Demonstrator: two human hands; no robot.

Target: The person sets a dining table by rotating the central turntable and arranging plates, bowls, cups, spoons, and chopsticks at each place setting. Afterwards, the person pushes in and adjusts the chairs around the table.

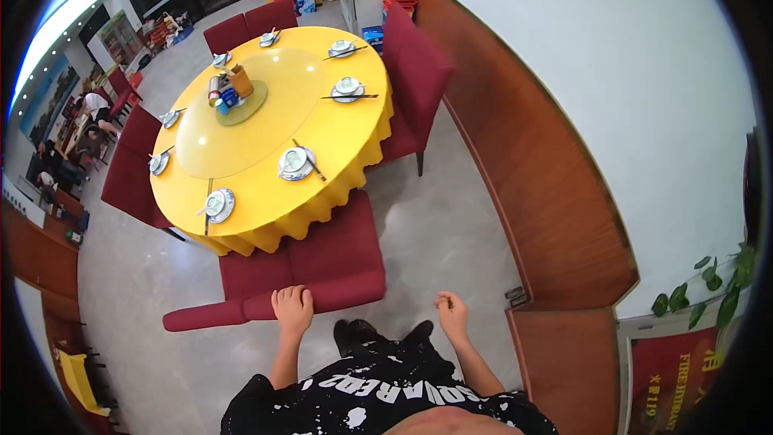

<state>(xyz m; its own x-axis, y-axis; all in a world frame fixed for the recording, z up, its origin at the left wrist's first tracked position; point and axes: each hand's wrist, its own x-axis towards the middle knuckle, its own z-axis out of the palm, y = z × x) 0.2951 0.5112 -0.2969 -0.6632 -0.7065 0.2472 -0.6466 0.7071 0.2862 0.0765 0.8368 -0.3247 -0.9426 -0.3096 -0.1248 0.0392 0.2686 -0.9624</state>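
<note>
My left hand (293, 308) rests over the top of a dark red chair's back, its fingers curled across the upholstery. This chair (334, 234) stands at the near side of a round table (266, 213) with a yellow cloth, beside another matching chair (201, 316). Off to the right, my right hand (452, 311) hangs in the air above the floor with its fingers loosely bent and nothing visible in it. Nearest on the table are two place settings, a bowl and plate (296, 163) and another bowl and plate (217, 205), each with chopsticks.
A glass turntable (241, 141) bears a wooden holder (240, 80) and several small containers. More red chairs (411, 80) surround the table. To the right runs a wall with brown panelling (523, 153). A fire hydrant sign (672, 379) and leaves (713, 282) are at lower right. People sit at the far left.
</note>
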